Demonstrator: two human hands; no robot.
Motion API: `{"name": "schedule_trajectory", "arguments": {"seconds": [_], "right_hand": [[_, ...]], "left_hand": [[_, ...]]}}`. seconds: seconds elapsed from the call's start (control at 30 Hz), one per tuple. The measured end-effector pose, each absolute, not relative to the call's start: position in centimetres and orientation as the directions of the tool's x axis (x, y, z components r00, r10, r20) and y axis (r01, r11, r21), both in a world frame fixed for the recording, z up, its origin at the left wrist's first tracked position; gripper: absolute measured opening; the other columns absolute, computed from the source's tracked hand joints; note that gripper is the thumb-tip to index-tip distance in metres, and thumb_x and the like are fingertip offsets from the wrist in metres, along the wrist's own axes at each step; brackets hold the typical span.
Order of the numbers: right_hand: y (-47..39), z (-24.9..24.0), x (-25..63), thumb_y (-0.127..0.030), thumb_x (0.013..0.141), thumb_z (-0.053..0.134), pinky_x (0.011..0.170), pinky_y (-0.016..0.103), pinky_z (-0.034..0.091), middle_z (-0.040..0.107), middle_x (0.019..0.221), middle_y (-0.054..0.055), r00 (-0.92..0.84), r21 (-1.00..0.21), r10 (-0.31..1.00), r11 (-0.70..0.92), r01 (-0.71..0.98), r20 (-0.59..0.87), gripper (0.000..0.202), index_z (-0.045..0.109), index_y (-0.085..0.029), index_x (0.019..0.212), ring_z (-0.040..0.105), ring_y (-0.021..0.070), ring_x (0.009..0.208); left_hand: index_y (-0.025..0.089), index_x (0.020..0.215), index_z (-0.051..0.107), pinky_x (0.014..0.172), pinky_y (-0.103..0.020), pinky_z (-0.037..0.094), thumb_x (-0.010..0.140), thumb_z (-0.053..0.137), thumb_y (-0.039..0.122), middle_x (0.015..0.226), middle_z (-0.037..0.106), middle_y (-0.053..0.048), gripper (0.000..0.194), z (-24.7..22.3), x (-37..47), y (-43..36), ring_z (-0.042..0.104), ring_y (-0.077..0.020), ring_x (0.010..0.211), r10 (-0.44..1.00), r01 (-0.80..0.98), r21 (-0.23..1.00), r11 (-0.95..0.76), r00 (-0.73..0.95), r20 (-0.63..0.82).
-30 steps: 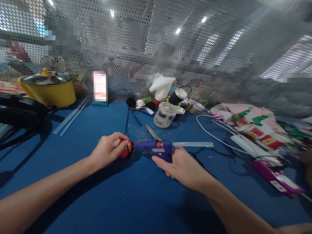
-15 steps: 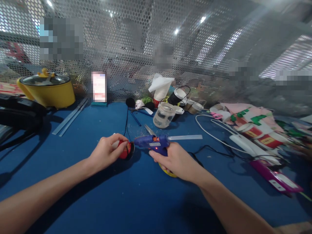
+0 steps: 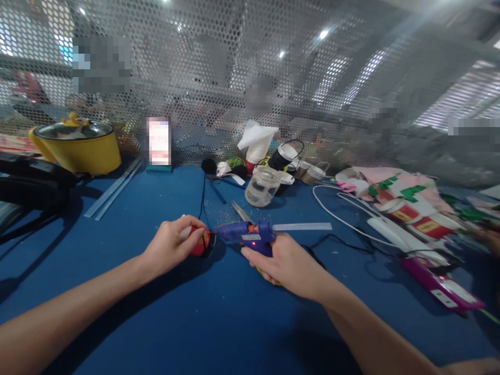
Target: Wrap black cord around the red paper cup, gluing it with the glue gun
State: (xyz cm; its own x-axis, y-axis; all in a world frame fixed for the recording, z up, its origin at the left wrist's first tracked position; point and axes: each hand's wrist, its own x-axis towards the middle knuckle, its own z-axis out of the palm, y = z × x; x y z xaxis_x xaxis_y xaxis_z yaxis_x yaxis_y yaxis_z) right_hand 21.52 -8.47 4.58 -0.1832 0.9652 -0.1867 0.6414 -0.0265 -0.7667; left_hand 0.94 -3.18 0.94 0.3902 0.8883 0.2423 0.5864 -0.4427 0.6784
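Red cup (image 3: 199, 242) pinched in the left hand (image 3: 169, 244), glue gun (image 3: 242, 233) gripped in the right hand (image 3: 294, 266), low over the blue counter (image 3: 187, 328).
Cup: small, tipped on its side, glossy red with a yellowish mark; black around its right-hand end, part of the body hidden by fingers. Black yarn (image 3: 202, 200) runs from it toward the back. Gun: blue-purple, orange piece on top, pale label, small red light lit; clear glue stick (image 3: 307, 227) juts from the rear. Nozzle points left, at the cup's black end; contact too small to tell. Left hand closed, thumb and fingertips together on the cup, forearm slanting in from lower left. Right hand wrapped on the grip, forearm from lower right. Scissors (image 3: 241, 211) lie partly behind the gun, blades showing; clear jar (image 3: 263, 187) beyond.
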Motion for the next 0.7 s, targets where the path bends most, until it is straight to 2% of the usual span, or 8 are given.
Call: {"name": "schedule_trajectory", "arguments": {"seconds": [0.2, 0.43, 0.7], "right_hand": [[-8.83, 4.86, 21.28, -0.034, 0.075, 0.047, 0.036, 0.019, 0.037, 0.046, 0.041, -0.004, -0.172, -0.749, 0.968, -0.024, 0.663, -0.183, 0.023, 0.045, -0.018, 0.059, 0.044, 0.0086, 0.035], [-8.66, 4.53, 20.98, -0.033, 0.075, 0.047, 0.038, 0.021, 0.037, 0.047, 0.040, -0.004, -0.152, -0.747, 0.985, 0.038, 0.664, -0.085, 0.019, 0.051, -0.019, 0.063, 0.044, 0.0099, 0.035], [-8.47, 4.36, 21.09, -0.035, 0.075, 0.047, 0.042, 0.023, 0.039, 0.049, 0.042, -0.003, -0.153, -0.736, 0.980, 0.010, 0.677, -0.128, 0.022, 0.054, -0.017, 0.064, 0.047, 0.0113, 0.037]], "left_hand": [[0.016, 0.079, 0.059, 0.058, -0.023, 0.043, 0.078, 0.044, 0.029, 0.070, 0.065, -0.002, 0.020, 1.12, 1.08, -3.10, 0.057, -0.0128, 0.062, 0.900, 0.588, 0.693, -0.417, 0.372, 0.226], [0.015, 0.079, 0.059, 0.054, -0.022, 0.042, 0.078, 0.044, 0.032, 0.066, 0.064, -0.002, 0.023, 1.23, 1.08, -3.27, 0.056, -0.0124, 0.057, 0.907, 0.594, 0.695, -0.404, 0.359, 0.221], [0.015, 0.080, 0.059, 0.057, -0.023, 0.043, 0.078, 0.044, 0.033, 0.068, 0.065, -0.002, 0.023, 1.14, 1.13, -3.12, 0.057, -0.0133, 0.060, 0.907, 0.584, 0.706, -0.400, 0.362, 0.214]]}}
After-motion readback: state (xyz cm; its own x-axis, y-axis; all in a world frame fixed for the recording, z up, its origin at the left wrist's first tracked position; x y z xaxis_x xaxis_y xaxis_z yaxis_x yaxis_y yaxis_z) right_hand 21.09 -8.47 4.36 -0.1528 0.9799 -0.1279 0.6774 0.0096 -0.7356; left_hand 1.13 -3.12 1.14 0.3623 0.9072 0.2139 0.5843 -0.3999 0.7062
